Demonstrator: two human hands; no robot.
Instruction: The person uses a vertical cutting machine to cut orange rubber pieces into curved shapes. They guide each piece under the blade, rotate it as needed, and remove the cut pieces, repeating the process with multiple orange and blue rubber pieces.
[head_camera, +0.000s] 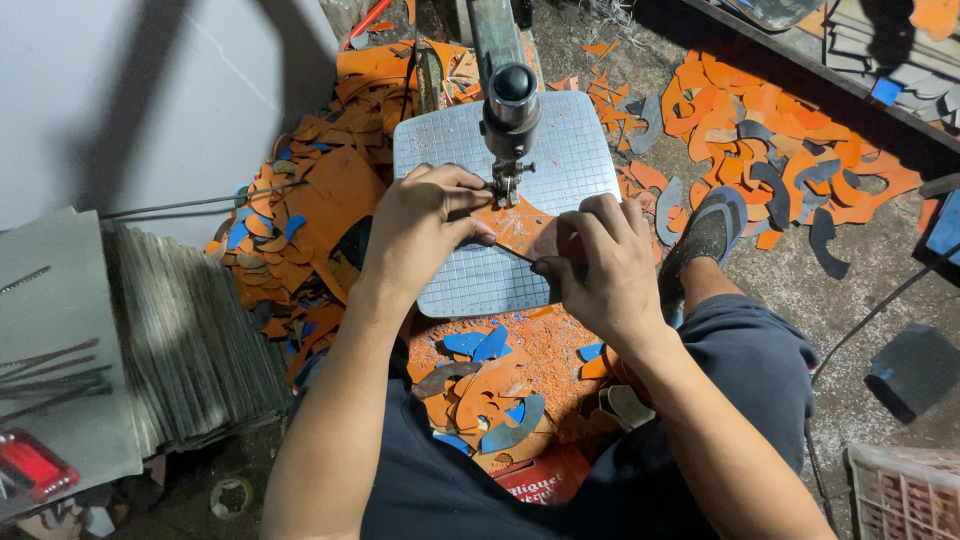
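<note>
Both my hands press a flat orange sheet piece (522, 232) onto the square grey metal table (560, 150) of a cutting machine. My left hand (420, 225) holds the piece's left edge, fingertips right beside the blade under the machine head (510, 110). The right side of the piece is pinched by my right hand (600, 265), thumb and fingers on top. Most of the piece is hidden under my fingers.
Orange, grey and blue offcuts (300, 220) lie heaped left of the machine, more offcuts (780, 160) on the floor at right and in my lap (490, 390). A stack of grey sheets (190, 330) stands at left. My sandalled foot (705, 235) rests right of the table. A white crate (905, 490) sits bottom right.
</note>
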